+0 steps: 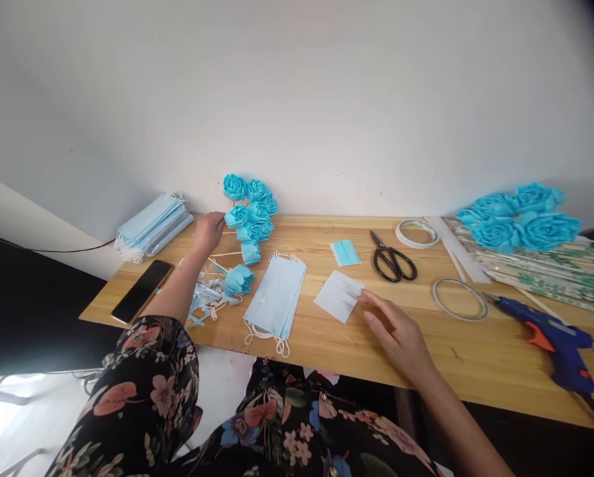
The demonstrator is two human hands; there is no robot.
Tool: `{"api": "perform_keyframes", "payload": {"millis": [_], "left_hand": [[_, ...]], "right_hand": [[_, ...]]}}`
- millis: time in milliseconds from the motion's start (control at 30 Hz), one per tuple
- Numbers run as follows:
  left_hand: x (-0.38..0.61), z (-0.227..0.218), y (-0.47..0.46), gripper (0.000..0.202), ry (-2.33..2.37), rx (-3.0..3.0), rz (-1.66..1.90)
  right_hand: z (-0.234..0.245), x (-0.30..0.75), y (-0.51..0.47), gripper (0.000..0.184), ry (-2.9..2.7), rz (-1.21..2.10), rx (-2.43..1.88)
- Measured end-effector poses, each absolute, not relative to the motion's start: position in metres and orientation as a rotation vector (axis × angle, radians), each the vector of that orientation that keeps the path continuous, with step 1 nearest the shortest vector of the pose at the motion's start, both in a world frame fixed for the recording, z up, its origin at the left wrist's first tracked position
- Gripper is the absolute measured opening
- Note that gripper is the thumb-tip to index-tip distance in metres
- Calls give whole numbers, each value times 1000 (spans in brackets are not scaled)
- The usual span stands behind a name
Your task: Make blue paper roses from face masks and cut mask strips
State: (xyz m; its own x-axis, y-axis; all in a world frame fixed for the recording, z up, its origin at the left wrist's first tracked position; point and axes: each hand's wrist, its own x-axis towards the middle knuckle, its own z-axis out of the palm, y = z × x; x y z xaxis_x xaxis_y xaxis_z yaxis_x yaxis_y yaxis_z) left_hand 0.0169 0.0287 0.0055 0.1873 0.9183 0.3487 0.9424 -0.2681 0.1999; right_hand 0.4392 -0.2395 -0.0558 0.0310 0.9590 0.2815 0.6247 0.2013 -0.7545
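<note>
Flowers by the wall: about seven small blue flowers [250,205] in a cluster at the upper middle-left of the frame, with one more small flower [239,279] lying apart just below them.
Large flowers: four big blue flowers [518,222] at the upper right, resting on a pile of sticks [545,271].
Masks: one stack of masks [152,225] at the upper left of the table [476,364]; a second, flat pile of masks [276,296] at the centre left.
Cut pieces: one white piece [339,295] at the centre, with slits along its right edge; one small blue piece [345,252] above it.
Tape rolls: two, one roll [416,233] beside the scissors [392,260], one roll [459,299] lower right.
Other single things: one phone [142,290] at the left edge, one blue glue gun [550,338] at the right.
Left hand [208,233]: fingers curled together, pinched on the stem of a small flower at the cluster's left side.
Right hand [396,334]: spread open and flat, holding nothing, fingertips touching the white piece's right edge.
</note>
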Motion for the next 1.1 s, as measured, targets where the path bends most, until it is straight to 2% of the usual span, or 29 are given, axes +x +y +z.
{"api": "perform_keyframes", "payload": {"millis": [500,800,1000,1100], "left_hand": [[27,-6,42,35,-1922,-2419,-709],[12,-8,39,35,-1788,-2476,-789],[-14,2,9,40,-1779,-2376,-956],[-26,9,-21,36,-1766,-2525,-832]], "right_hand": [[-56,440,-240,36,-1697,506,-1501],[-58,441,-240,36,-1695,493,-1503],[-59,441,-240,38,-1664,501,-1506],[-59,440,-239,37,-1669,496,-1496]]}}
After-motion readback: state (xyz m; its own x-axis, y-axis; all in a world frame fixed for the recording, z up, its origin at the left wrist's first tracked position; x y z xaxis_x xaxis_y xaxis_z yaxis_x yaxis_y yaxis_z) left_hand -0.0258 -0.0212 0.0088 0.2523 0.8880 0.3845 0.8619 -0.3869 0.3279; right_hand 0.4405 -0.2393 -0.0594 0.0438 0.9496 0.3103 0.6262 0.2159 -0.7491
